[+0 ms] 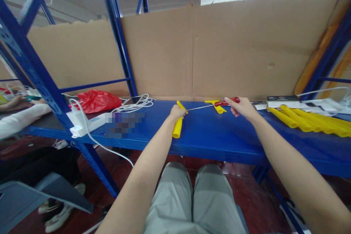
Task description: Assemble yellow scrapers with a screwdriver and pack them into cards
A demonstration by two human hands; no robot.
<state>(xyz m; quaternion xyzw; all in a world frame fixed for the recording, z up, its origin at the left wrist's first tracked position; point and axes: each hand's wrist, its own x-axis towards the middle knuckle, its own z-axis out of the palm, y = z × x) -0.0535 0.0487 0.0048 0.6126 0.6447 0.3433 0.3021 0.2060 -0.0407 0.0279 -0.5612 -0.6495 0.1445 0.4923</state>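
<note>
From the head view, the only 1 I have, I find both of my hands at work above the blue metal shelf [214, 139]. My left hand [178, 112] is closed around a yellow plastic tube with a slimmer yellow part at its far end [177, 128], its near end pointing towards my knees. My right hand [240, 108] grips a red-handled screwdriver with a thin metal shaft [218, 104], which reaches across to the left hand; I cannot tell whether its tip touches the tube.

Beyond the shaft lies 1 yellow T-shaped plastic piece [219, 109], out of both hands. Further right, a row of yellow plastic tubes [308, 120] lies side by side, near a flat black box [283, 98].

I judge the held tube to be partway through its tool work, with the screwdriver not yet put down. Whether the T-shaped piece and the row are finished or waiting, I cannot tell.
</note>
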